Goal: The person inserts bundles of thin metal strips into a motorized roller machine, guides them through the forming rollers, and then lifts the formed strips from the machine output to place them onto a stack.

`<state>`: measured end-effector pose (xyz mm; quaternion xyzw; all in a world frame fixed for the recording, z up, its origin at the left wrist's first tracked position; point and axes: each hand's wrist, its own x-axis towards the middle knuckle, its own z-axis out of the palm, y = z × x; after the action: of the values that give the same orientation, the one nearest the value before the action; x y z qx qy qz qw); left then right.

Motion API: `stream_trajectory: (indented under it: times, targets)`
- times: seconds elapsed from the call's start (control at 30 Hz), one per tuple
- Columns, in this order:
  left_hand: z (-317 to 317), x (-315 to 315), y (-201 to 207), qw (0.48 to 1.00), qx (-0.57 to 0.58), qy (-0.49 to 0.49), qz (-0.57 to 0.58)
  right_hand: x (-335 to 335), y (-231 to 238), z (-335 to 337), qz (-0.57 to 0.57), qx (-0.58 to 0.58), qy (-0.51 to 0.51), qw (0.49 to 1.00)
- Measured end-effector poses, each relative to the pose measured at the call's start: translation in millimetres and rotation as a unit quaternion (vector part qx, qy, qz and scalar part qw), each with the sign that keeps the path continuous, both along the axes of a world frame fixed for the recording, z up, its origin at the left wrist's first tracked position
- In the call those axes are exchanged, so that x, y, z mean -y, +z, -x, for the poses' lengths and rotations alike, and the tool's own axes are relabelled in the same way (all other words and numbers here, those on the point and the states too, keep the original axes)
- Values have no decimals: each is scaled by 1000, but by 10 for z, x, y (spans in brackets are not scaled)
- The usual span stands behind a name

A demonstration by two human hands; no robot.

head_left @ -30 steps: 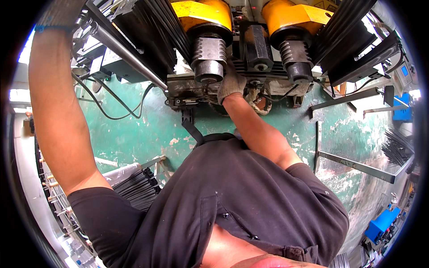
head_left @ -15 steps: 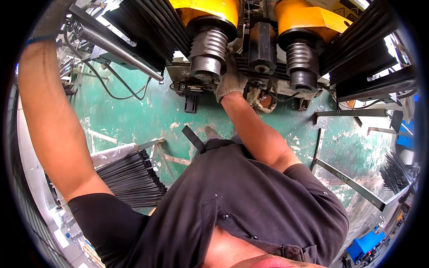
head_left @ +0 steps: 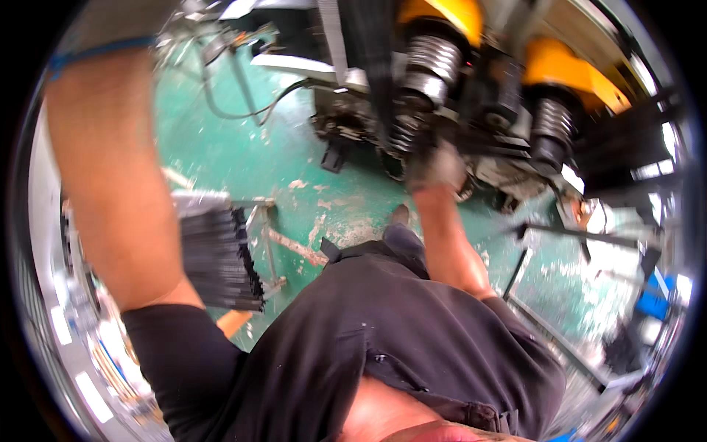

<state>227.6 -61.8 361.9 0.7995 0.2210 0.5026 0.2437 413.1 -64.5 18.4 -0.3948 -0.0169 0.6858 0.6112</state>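
My right hand (head_left: pixel 440 163), in a soiled work glove, reaches to the lower front of a yellow machine (head_left: pixel 567 72). It is next to a ribbed metal column (head_left: pixel 433 65), with a dark block (head_left: pixel 503 88) just to its right. Motion blur smears its fingers, so any grip is hidden. My left hand (head_left: pixel 118 23) is raised at the far upper left, in a greyish glove with a blue band at the wrist. Its fingers run out of the picture, and what they touch does not show.
Left of me, a bundle of thin black bars (head_left: pixel 217 258) rests on a metal stand (head_left: pixel 266 221). A second ribbed column (head_left: pixel 551 132) stands farther right on the machine. A metal frame (head_left: pixel 549 328) is at my right, and a cable (head_left: pixel 228 116) hangs at the upper left.
The view has turned, so the machine now appears farther right and tilted. My right hand stays at the machine's lower front, now blurred. My left forearm looks larger and farther right.
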Motion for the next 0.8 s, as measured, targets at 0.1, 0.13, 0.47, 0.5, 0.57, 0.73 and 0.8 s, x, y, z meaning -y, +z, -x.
stream_trajectory:
  times: [0.1,0.13,0.47,0.5,0.57,0.73,0.8]
  targets:
    - [317,592,-97,969,169,-122,133,499,-343,-182,-64,95,82,990]
    - [410,829,-233,981,160,-63,88,643,-418,-231,-56,104,105,987]
    - [828,3680,-566,775,37,630,-2,1830,-101,615,-217,202,119,947]
    - [772,3987,-553,785,255,562,45,1862,-81,797,-227,178,165,943]
    - [634,4592,-522,731,335,595,9,2123,292,1266,-205,204,238,927]
    - [148,5777,-668,596,362,697,-168,2475,773,2417,-358,131,386,840]
    - [-119,6078,-694,516,333,753,-235,2748,1101,2985,-390,80,439,806]
